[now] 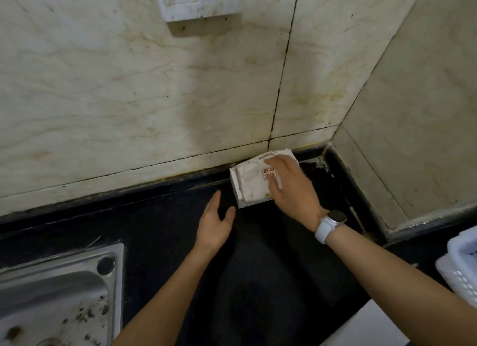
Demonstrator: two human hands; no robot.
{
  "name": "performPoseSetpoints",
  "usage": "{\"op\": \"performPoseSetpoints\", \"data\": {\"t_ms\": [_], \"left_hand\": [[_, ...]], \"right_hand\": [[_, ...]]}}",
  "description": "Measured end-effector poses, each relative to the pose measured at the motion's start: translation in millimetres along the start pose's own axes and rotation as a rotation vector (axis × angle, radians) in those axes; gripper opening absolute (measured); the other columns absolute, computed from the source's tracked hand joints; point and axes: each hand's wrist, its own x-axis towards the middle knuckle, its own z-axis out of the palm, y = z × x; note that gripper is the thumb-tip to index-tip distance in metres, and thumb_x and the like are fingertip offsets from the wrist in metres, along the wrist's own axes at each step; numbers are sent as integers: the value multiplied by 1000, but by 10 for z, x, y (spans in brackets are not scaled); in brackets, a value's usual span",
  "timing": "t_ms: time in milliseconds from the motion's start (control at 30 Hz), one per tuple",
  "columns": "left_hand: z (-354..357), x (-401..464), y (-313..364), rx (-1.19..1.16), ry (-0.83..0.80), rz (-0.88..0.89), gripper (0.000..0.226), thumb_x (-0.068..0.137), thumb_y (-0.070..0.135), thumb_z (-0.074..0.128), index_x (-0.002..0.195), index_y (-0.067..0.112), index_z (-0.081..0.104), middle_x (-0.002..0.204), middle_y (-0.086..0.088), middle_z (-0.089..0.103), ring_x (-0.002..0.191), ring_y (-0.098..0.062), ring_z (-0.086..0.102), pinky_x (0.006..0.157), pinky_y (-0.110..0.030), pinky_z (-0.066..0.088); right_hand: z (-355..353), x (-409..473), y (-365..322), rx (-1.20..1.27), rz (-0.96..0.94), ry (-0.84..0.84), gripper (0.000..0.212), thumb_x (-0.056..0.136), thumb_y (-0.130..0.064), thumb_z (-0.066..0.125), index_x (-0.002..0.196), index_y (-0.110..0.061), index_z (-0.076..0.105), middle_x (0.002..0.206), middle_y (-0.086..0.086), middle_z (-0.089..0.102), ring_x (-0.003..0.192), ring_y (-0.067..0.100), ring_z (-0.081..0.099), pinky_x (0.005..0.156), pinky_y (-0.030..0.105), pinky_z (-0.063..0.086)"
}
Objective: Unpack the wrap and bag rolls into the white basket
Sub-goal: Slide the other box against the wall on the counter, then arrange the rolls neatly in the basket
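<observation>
The white package (254, 181) is only being grasped by the right hand (289, 188), left of the white basket (462, 263), while the left hand (215, 224) is being kept released, so unpacking seems not yet begun

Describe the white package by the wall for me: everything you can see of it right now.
The white package is a flat, boxy pack in crinkled plastic-looking wrap, with red printed characters and a round embossed mark on top. It lies flat on the black countertop, its far edge against the tiled wall. The right hand rests on its top, fingers spread; the left hand is open nearby, not touching.
</observation>
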Motion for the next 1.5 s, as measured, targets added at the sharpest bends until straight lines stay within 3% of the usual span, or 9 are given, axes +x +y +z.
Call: {"op": "performPoseSetpoints", "data": {"t_ms": [100,267,333,467,633,867,1133,1267,1500], "left_hand": [[92,46,139,-69,-56,64,64,95,29,47,147,21,10,157,1,17,143,-15,17,113,-27,16],[377,145,202,-109,-57,135,59,97,28,40,147,24,9,154,2,24,135,-11,31,108,-28,28],[400,204,224,-106,-22,100,57,98,26,37,147,23,8,153,1,28,133,-13,34,106,-30,30],[356,357,251,-57,-53,56,58,99,31,31,148,20,3,154,-5,25,137,-23,32,113,-37,29],[220,382,303,-19,-110,74,56,97,29,40,145,18,16,150,-7,32,134,-24,34,108,-34,29],[172,-550,160,105,-143,28,55,96,23,43,145,12,21,155,-9,18,142,-21,21,115,-31,20],[565,-1571,88,409,-307,329,42,96,26,41,136,15,41,143,-5,44,129,-21,42,110,-38,34],[988,-1930,403,484,-409,518,40,95,25,40,134,16,44,141,-3,46,128,-20,43,107,-38,33],[2074,-2311,1206,584,-525,839,37,93,24,42,129,16,48,135,-5,52,124,-23,46,104,-40,37]], "right_hand": [[0,-66,173,144,251,252,44,91,-17,41,133,-5,38,137,18,41,128,30,38,108,39,32],[284,-133,404,449,450,-41,56,95,-16,39,145,-11,13,148,15,31,134,27,36,110,36,31],[342,-76,441,482,427,-56,56,95,-16,38,145,-15,12,150,11,30,135,24,35,112,40,32],[347,129,465,495,417,-89,51,96,-10,34,144,-15,17,148,9,32,135,22,33,106,25,27],[218,107,443,469,536,-156,56,97,-23,34,146,-14,8,153,7,24,141,26,24,116,36,21],[-104,-887,97,351,608,15,36,95,-12,39,130,-8,45,132,13,55,124,23,49,100,24,35],[-514,-2497,-97,409,714,281,27,94,-8,40,112,-9,59,99,3,64,98,15,58,81,7,40],[-807,-3273,57,399,860,399,26,93,-3,40,109,-8,60,98,7,63,100,24,60,88,26,42],[-1589,-4046,534,340,994,527,28,93,-6,41,115,-11,58,110,9,63,105,23,60,96,33,45]]}}
